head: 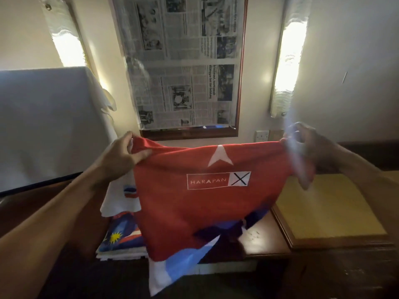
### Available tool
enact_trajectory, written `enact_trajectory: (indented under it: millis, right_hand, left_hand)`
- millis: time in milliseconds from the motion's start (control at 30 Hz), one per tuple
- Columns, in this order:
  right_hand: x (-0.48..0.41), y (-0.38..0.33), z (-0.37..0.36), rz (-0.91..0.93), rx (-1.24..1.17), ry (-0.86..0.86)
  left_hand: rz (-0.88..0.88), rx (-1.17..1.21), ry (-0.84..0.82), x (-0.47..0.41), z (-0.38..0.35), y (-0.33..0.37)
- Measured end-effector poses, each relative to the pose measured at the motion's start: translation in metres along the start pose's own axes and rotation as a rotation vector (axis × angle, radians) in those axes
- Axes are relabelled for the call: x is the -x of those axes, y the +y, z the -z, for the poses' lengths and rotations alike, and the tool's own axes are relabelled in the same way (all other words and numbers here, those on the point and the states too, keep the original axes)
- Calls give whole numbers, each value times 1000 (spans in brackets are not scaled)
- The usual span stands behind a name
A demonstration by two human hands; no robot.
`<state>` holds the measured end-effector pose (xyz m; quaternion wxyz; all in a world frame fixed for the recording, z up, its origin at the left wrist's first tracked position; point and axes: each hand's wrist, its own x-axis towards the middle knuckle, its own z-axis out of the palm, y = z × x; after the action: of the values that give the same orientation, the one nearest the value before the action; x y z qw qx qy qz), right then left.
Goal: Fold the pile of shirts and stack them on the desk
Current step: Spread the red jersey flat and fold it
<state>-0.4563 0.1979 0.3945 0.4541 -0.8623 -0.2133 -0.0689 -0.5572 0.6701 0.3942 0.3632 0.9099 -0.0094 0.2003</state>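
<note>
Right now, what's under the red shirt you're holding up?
The red shirt covers most of what lies there. At its left edge a folded stack with a flag print peeks out on the brown desk, and dark cloth shows at its lower edge.

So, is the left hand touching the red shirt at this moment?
Touching. The head view shows the left hand pinching the upper left corner of the red shirt, with the cloth held between its fingers and no gap.

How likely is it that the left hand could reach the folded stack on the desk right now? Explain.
Probably not yet: the left hand pinches the red shirt, held spread with the right hand, and the cloth hangs over part of the folded stack below it.
</note>
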Motion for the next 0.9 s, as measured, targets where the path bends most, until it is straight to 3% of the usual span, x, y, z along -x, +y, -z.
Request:
enact_trajectory:
  millis: [67,133,233,367,433,567,733,900]
  right_hand:
    - [13,-2,12,-52,101,-144]
    - [22,-1,24,-6,355,-230]
    - [35,1,31,22,587,-182]
    - [56,0,30,-23,310,-62]
    - [68,-1,30,-99,174,-112]
    - [86,6,33,-203,184,-313]
    - [102,28,33,-199,201,-251]
    - [111,66,12,-264,190,-180]
  left_hand:
    - [-6,1,-26,7,11,3]
    - [8,98,-9,15,20,2]
    - [12,197,18,24,28,-5]
    - [-7,208,63,43,25,-11]
    - [-7,193,61,50,25,-19]
    - [78,188,-10,58,29,-48]
    - [76,47,-66,71,15,-63]
    - [88,-49,-18,80,-15,-90]
